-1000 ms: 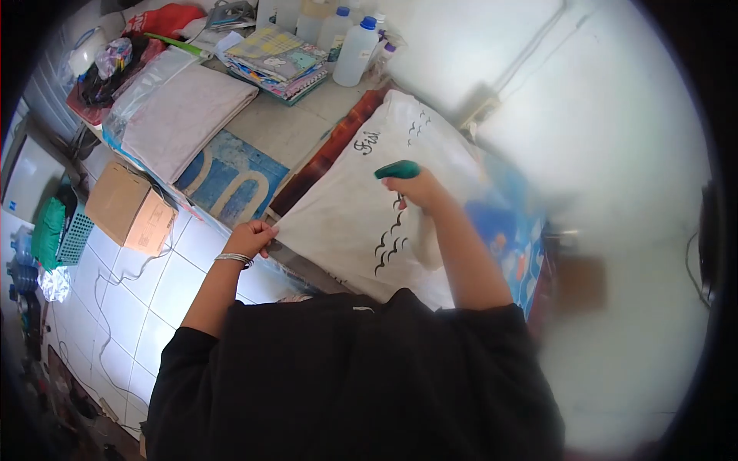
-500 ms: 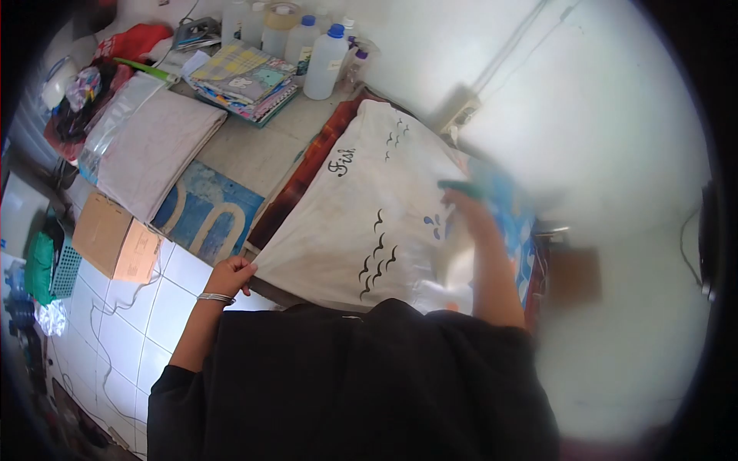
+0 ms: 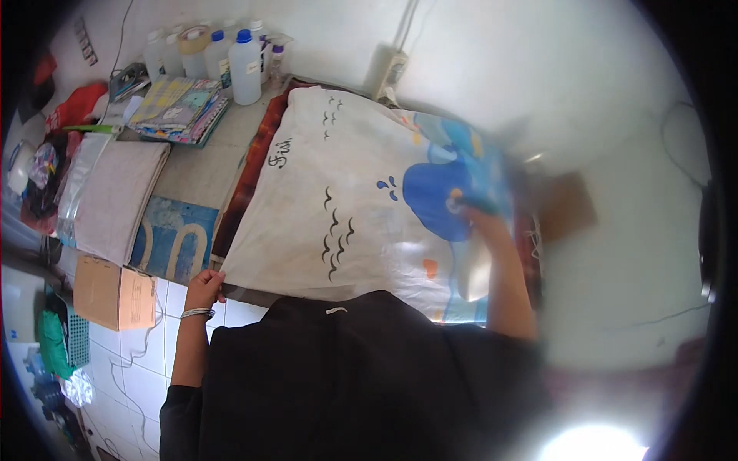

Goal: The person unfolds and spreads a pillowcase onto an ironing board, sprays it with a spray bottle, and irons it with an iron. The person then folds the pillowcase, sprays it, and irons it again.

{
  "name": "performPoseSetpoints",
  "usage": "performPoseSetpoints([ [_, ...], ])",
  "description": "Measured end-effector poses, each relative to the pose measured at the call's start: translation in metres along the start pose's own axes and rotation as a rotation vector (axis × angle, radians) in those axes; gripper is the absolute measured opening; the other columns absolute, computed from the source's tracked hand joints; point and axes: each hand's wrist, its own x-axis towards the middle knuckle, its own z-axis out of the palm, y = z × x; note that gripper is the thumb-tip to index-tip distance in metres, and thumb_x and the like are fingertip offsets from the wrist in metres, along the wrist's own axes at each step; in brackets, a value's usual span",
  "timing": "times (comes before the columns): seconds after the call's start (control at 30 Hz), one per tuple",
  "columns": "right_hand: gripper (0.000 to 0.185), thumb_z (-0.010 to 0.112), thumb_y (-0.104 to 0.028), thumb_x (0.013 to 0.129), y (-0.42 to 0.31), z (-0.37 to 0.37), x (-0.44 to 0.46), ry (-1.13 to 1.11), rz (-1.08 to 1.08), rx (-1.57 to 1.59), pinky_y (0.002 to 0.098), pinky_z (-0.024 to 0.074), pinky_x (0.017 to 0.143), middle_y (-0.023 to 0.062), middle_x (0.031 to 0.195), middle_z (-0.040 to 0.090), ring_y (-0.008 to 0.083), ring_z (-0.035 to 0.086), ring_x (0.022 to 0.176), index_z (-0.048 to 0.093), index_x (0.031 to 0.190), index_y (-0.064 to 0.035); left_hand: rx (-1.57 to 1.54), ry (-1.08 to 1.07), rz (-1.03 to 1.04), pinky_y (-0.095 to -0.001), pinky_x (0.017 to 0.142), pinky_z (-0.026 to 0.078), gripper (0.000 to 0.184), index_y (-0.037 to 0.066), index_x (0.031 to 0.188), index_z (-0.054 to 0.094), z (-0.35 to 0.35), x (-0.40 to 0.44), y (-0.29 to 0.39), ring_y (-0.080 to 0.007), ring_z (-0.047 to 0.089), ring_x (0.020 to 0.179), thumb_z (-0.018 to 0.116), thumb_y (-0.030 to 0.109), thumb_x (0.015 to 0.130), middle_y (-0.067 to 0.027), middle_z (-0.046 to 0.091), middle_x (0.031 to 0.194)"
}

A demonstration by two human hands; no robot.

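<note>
A white printed cloth (image 3: pixel 300 223) lies spread over the table, with black bird-like marks, lettering and a blue whale on it. At its near left corner, my left hand (image 3: pixel 205 289) pinches the edge between thumb and fingers. My right hand (image 3: pixel 484 221) is over the whale at the right part of the cloth, closed around a dark green object (image 3: pixel 478 206). Motion blur hides that object's kind, and my forearm covers part of the cloth. Beneath the cloth, a red-brown checked fabric (image 3: pixel 257 157) shows along the left side.
Several bottles (image 3: pixel 246 73) stand at the back beside a stack of folded fabrics (image 3: pixel 173 111). Left of the cloth is a folded pale cloth (image 3: pixel 115 196). A cardboard box (image 3: pixel 115 292) sits below the table's left end. A wall socket (image 3: pixel 393 73) is behind the table.
The view has shifted right, so the scene sits further left. My right hand has moved across the cloth from beside the droplet marks onto the whale. My left hand keeps its pinch.
</note>
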Motion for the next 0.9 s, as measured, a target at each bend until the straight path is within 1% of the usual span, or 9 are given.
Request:
performPoseSetpoints([
  [0.2, 0.031, 0.067, -0.018, 0.076, 0.006, -0.051, -0.023, 0.209, -0.023, -0.068, 0.0259, 0.0455, 0.046, 0.0014, 0.079, 0.059, 0.0116, 0.056, 0.073, 0.062, 0.104, -0.0047, 0.08, -0.008, -0.159, -0.0225, 0.038, 0.034, 0.022, 0.008, 0.084, 0.059, 0.001, -0.008, 0.029, -0.013, 0.059, 0.049, 0.059, 0.03, 0.083, -0.0032, 0.058, 0.067],
  [0.27, 0.029, 0.067, -0.019, 0.076, 0.027, -0.082, -0.025, 0.25, -0.01, -0.004, 0.0262, 0.0449, 0.045, 0.0015, 0.078, 0.059, 0.0119, 0.056, 0.067, 0.063, 0.102, -0.0056, 0.33, 0.013, -0.143, -0.0296, 0.05, 0.045, 0.03, 0.003, 0.094, 0.06, 0.0, -0.006, 0.04, -0.0202, 0.063, 0.061, 0.06, 0.029, 0.08, -0.0107, 0.063, 0.077],
  [0.33, 0.027, 0.067, -0.02, 0.076, 0.036, -0.102, -0.034, 0.255, -0.03, 0.053, 0.0264, 0.0442, 0.044, 0.002, 0.075, 0.058, 0.0119, 0.055, 0.06, 0.063, 0.099, -0.0068, 0.706, 0.196, 0.207, -0.0355, 0.064, 0.049, 0.031, 0.0, 0.095, 0.059, 0.0, 0.008, 0.032, -0.0286, 0.064, 0.072, 0.06, 0.027, 0.079, -0.0135, 0.064, 0.078],
  [0.37, 0.025, 0.066, -0.02, 0.076, 0.032, -0.107, -0.047, 0.332, 0.0, 0.075, 0.026, 0.0436, 0.044, 0.0024, 0.074, 0.058, 0.0121, 0.054, 0.058, 0.063, 0.097, -0.0064, 0.708, 0.193, 0.215, -0.0355, 0.064, 0.049, 0.031, 0.0, 0.095, 0.059, 0.007, 0.011, 0.033, -0.0286, 0.064, 0.072, 0.06, 0.027, 0.079, -0.0135, 0.064, 0.078],
  [0.47, 0.023, 0.064, -0.017, 0.078, 0.05, -0.143, -0.056, 0.443, 0.097, 0.015, 0.0255, 0.0434, 0.044, 0.0031, 0.07, 0.056, 0.0123, 0.053, 0.057, 0.064, 0.098, -0.0055, 0.751, 0.331, 0.326, -0.0381, 0.081, 0.046, 0.031, 0.001, 0.1, 0.059, 0.062, 0.003, 0.076, -0.0329, 0.06, 0.09, 0.06, 0.025, 0.079, -0.0163, 0.063, 0.094],
  [0.53, 0.023, 0.063, -0.015, 0.078, 0.064, -0.167, -0.066, 0.288, 0.088, 0.084, 0.0255, 0.0439, 0.046, 0.0037, 0.071, 0.058, 0.0125, 0.054, 0.058, 0.065, 0.099, -0.0054, 0.883, 0.332, 0.812, -0.0379, 0.091, 0.042, 0.036, 0.005, 0.11, 0.056, 0.105, 0.015, 0.078, -0.0336, 0.054, 0.104, 0.061, 0.023, 0.079, -0.0174, 0.057, 0.112],
  [0.6, 0.023, 0.063, -0.013, 0.079, 0.076, -0.18, -0.077, 0.281, 0.069, 0.105, 0.0251, 0.0447, 0.049, 0.0043, 0.075, 0.06, 0.0121, 0.054, 0.06, 0.065, 0.1, -0.0061, 0.849, 0.198, 0.854, -0.0431, 0.101, 0.032, 0.049, 0.008, 0.125, 0.047, 0.162, 0.019, 0.087, -0.0324, 0.04, 0.122, 0.058, 0.027, 0.082, -0.0155, 0.045, 0.131],
  [0.7, 0.027, 0.069, -0.015, 0.074, 0.076, -0.188, -0.102, 0.244, 0.105, 0.038, 0.0251, 0.0459, 0.051, 0.0026, 0.08, 0.063, 0.0117, 0.056, 0.062, 0.066, 0.1, -0.0059, 1.078, 0.217, 0.84, -0.0512, 0.104, 0.024, 0.057, 0.01, 0.134, 0.038, 0.245, 0.005, 0.111, -0.0321, 0.028, 0.131, 0.052, 0.034, 0.084, -0.0113, 0.036, 0.14],
  [0.9, 0.03, 0.071, -0.018, 0.074, 0.129, -0.265, -0.115, 0.26, 0.054, 0.118, 0.0267, 0.0461, 0.05, 0.0035, 0.078, 0.062, 0.0123, 0.057, 0.06, 0.064, 0.102, -0.007, 1.262, 0.203, 0.671, -0.0554, 0.106, 0.017, 0.062, 0.015, 0.139, 0.03, 0.299, 0.021, 0.09, -0.0302, 0.016, 0.137, 0.047, 0.039, 0.085, -0.0071, 0.023, 0.147],
])
